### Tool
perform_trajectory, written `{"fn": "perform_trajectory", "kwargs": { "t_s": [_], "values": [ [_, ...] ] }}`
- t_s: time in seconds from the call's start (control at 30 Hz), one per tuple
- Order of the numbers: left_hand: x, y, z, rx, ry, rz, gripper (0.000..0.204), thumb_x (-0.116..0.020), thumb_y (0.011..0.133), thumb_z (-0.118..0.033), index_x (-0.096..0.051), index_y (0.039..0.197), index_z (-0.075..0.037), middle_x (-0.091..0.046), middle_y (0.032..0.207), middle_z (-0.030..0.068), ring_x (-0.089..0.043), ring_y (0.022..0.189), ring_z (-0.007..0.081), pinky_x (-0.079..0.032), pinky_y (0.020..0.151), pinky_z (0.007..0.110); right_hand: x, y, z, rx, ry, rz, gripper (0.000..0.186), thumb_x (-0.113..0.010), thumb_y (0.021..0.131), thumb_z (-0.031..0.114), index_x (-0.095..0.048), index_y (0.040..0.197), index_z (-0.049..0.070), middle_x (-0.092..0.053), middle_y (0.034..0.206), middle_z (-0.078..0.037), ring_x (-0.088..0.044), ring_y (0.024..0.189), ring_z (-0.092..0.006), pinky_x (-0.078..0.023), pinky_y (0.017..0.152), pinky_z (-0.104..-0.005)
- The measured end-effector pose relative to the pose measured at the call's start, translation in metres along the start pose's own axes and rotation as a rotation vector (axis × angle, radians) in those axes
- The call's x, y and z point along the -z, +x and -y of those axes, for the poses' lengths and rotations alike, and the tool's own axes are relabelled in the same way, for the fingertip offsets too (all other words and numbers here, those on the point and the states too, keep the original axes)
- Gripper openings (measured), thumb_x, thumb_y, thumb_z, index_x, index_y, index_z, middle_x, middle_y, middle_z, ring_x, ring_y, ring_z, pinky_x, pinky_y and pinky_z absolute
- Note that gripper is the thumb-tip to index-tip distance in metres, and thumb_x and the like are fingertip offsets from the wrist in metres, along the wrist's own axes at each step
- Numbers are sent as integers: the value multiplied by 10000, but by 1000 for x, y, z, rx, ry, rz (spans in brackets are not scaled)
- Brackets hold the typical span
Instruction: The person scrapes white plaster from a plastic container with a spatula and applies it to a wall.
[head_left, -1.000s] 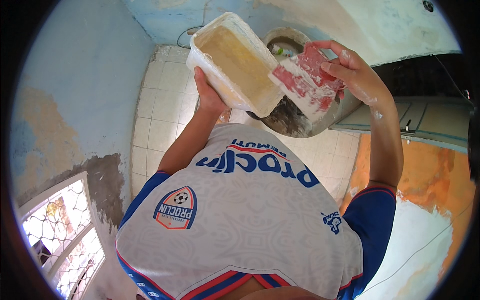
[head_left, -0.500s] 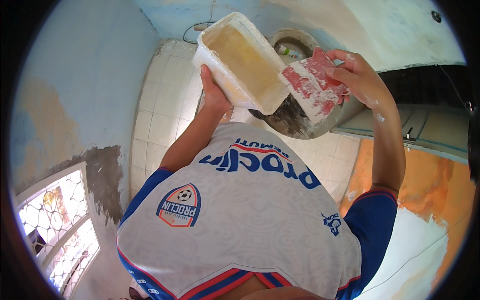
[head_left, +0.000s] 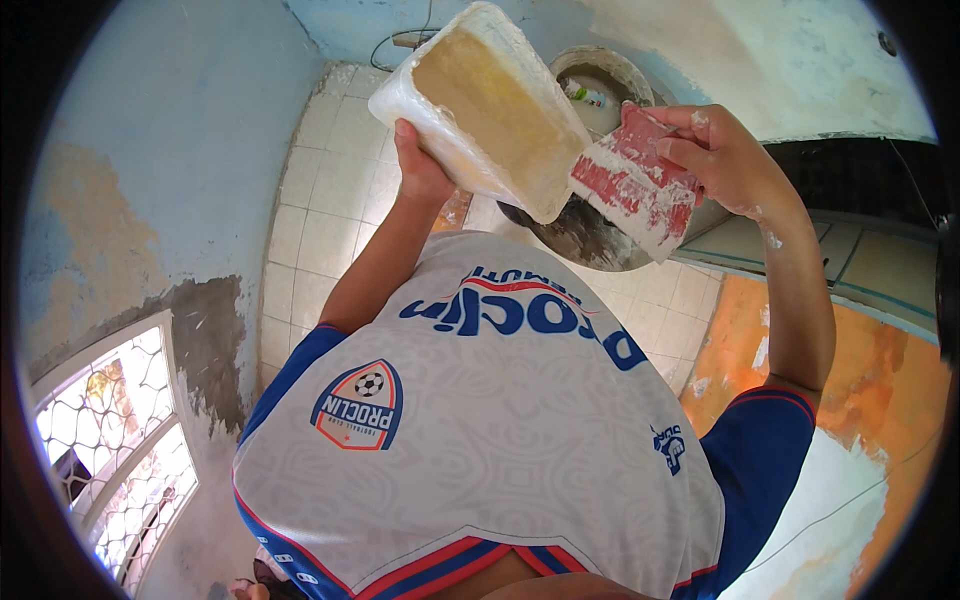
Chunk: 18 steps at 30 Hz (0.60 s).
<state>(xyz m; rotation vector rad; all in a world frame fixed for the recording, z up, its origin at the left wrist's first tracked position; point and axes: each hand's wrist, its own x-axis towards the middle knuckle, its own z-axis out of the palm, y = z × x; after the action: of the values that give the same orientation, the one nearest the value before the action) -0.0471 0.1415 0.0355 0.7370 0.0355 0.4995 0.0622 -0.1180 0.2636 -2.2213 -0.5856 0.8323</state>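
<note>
My left hand (head_left: 425, 172) grips a white rectangular plastic tub (head_left: 408, 108) by its side, thumb against the outer wall. Tilted toward me, the tub shows a yellowish-beige inside and a rim crusted with dried white material. In my right hand (head_left: 722, 160) is a red putty spreader (head_left: 632, 172), flat and held by its upper right part between thumb and fingers. White putty coats its blade in streaks. The spreader's left edge is right beside the tub's right rim; whether they touch I cannot tell. White smears mark my right fingers and wrist.
Beyond the tub stands a putty-stained round container (head_left: 640, 80), a white-and-green tube (head_left: 585, 93) in it. Below the spreader is a dark, smeared round vessel (head_left: 580, 240). A tiled ledge (head_left: 850, 255) lies right, a grilled window (head_left: 120, 450) left, and pale floor tiles (head_left: 320, 200) between.
The tub has tipped further, its near-left wall shifting left and its far end rising in view. My right hand and the spreader have moved slightly right, and the spreader has turned a little.
</note>
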Motion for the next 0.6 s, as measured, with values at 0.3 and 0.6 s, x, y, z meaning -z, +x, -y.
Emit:
{"fn": "perform_trajectory", "kwargs": {
  "t_s": [0.3, 0.6],
  "values": [
    [-5, 3, 14, 24, 12, 153, 854, -484, 948, -728, -358, 1556, -141, -481, 1507, 84, -487, 1376, 283, -441, 1117, 457, -3, 13, 9, -112, 58, 241, 399, -553, 985, 28, -606, 1374, -42, -742, 1062, -73, -702, 850, -103, -590, 749, -267],
    [6, 6, 51, 39, 55, 27, 856, -418, 971, -737, -352, 1557, -117, -500, 1499, 107, -507, 1365, 291, -425, 1136, 454, 0, 8, -41, -185, 450, 218, 431, -592, 1001, 93, -573, 1418, -12, -742, 1125, -77, -737, 902, -122, -627, 759, -288]
  ]
}}
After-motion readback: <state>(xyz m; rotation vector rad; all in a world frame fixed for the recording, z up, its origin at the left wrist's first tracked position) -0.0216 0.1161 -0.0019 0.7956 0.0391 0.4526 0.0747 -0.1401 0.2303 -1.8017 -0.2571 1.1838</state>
